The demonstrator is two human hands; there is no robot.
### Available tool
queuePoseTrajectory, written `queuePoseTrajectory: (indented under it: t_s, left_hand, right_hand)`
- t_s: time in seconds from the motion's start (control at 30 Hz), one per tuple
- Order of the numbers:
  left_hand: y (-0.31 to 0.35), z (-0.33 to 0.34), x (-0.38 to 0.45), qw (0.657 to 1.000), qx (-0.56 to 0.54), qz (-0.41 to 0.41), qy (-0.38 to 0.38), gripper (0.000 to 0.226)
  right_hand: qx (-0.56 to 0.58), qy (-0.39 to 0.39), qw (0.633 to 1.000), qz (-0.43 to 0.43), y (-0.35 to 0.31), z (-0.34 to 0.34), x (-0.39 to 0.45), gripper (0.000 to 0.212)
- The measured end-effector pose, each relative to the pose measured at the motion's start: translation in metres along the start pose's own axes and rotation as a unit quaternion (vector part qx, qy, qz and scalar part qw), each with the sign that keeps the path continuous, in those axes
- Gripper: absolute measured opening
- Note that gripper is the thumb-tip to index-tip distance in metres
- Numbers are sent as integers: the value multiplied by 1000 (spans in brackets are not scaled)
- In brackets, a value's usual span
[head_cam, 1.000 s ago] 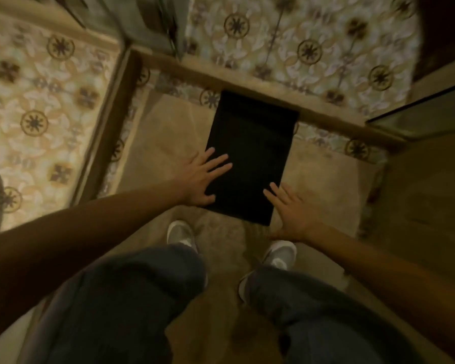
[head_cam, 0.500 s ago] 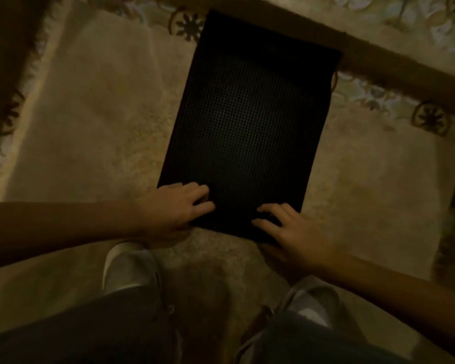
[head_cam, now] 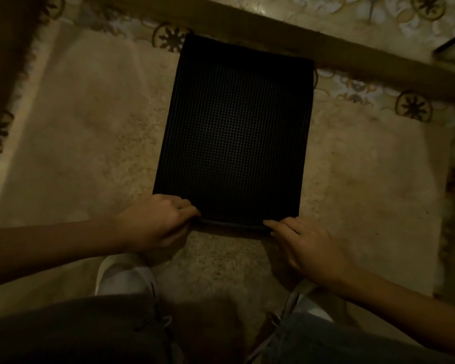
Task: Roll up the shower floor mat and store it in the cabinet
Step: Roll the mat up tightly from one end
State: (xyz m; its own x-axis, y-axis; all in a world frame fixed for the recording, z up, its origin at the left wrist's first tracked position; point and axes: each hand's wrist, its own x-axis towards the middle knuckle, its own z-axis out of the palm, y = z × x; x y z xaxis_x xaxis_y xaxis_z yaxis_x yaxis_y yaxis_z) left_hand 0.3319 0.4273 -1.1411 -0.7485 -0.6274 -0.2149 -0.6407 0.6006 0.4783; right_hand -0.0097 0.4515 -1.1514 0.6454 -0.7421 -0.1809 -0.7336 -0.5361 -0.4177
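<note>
The black mat (head_cam: 234,132) lies flat on the beige floor (head_cam: 90,143). The left hand (head_cam: 153,224) and right hand (head_cam: 305,248) each pinch its near edge, which is curled up slightly.

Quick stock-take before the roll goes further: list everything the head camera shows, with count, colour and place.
Black perforated rubber shower mat: one, black, lying on the rug, its near edge just starting to curl.
Shaggy beige rug: one, beige, under the mat and the feet.
Patterned floor tiles: cream with dark rosettes, beyond the rug.
Brown threshold strip: one, brown, at the mat's far end.
White shoes: two, on the rug.
Left hand: gripping the near left corner.
Right hand: fingers on the near right corner.
</note>
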Motion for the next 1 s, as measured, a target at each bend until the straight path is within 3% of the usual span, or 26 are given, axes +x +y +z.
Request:
queuePoseTrajectory:
  t_s: [0.17, 0.27, 0.37, 0.47, 0.6, 0.73, 1.0]
  left_hand:
    - [2, 12, -3, 989, -141, -41, -32, 27]
    - [2, 19, -5, 978, -186, -42, -82, 28]
    - [7, 29, -13, 989, -138, -36, -43, 36]
    - [9, 34, -22, 1000, -5, -16, 17, 56]
    - [10, 41, -21, 981, 132, 97, 105, 40]
    - [15, 39, -22, 982, 125, 121, 67, 38]
    - [27, 34, -22, 988, 129, 77, 43, 39]
  right_hand:
    - [158, -21, 987, 1, 11, 3, -12, 29]
    - [172, -25, 985, -12, 10, 10, -18, 28]
    - [145, -1, 989, -19, 8, 16, -22, 29]
    - [110, 31, 993, -7, 8, 17, -19, 27]
    - [-46, 34, 997, -48, 3, 18, -16, 48]
    - [-101, 18, 993, -58, -4, 23, -16, 56]
    - [-93, -5, 993, -77, 2, 21, -25, 42]
